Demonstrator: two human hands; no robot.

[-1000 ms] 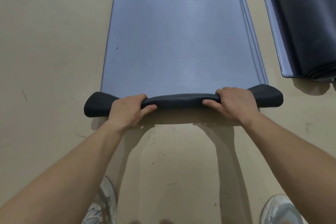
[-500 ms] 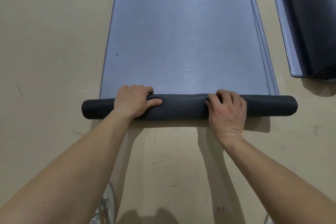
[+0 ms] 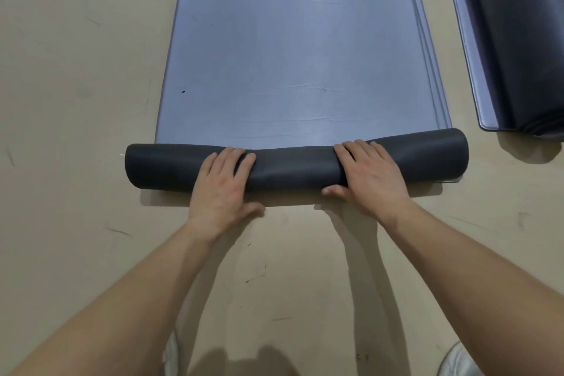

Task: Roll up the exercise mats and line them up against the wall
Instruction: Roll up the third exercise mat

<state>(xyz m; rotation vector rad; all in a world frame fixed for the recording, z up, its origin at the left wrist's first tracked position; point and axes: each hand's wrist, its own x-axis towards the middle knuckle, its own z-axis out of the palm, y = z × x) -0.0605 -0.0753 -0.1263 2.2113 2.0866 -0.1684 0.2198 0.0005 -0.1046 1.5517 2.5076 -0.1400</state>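
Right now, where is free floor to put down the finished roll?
Bare floor lies wide to the left of the blue mat, and more near the feet, behind the dark roll. On the right only a narrow strip separates it from the second mat: crowded.

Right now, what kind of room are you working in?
Probably a gym or exercise studio, though no walls or equipment show. A long blue-grey mat lies partly rolled under both hands on a bare, scuffed beige floor, with a second dark mat beside it to the right.
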